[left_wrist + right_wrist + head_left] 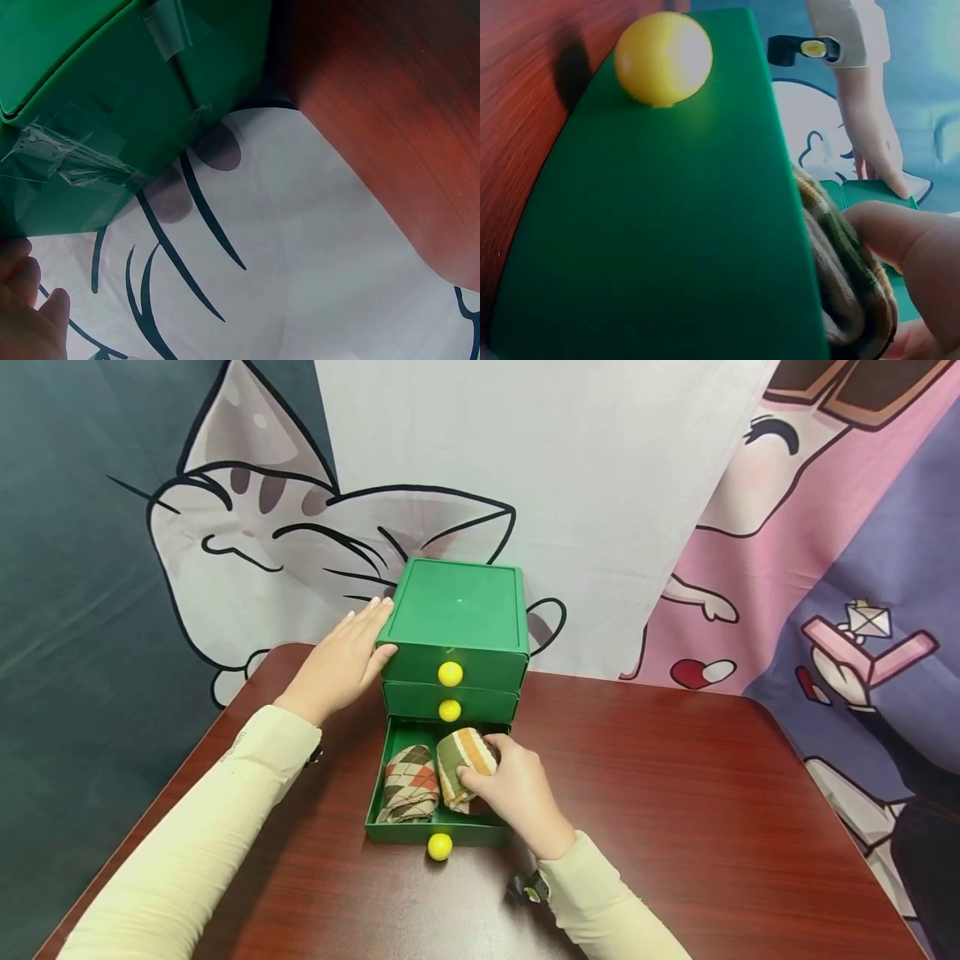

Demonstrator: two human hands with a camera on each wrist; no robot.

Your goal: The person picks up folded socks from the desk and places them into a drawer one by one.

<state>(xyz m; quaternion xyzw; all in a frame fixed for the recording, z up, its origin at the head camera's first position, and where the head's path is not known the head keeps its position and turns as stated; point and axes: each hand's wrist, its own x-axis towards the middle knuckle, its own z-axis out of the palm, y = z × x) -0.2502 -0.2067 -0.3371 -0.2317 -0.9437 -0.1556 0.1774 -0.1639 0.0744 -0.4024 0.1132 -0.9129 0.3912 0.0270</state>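
A small green drawer cabinet (461, 603) stands on the table, its bottom drawer (408, 833) pulled out. My left hand (341, 656) lies with straight fingers along the cabinet's upper left side, the thumb at its front corner. In the left wrist view, fingertips (52, 307) show beside the cabinet's taped side. My right hand (521, 785) pinches a rolled striped sock (456, 764) in green, orange and white, inside the right half of the open drawer. The right wrist view has the folded knit layers of this sock behind the drawer front (675, 225). Left of it lies a rolled argyle sock (411, 781).
Two upper drawers with yellow knobs (450, 674) are closed. Another yellow knob (440, 847) juts from the open drawer's front. The reddish-brown table (675, 810) extends to both sides. Behind it hangs a cloth printed with cartoon animals (585, 510).
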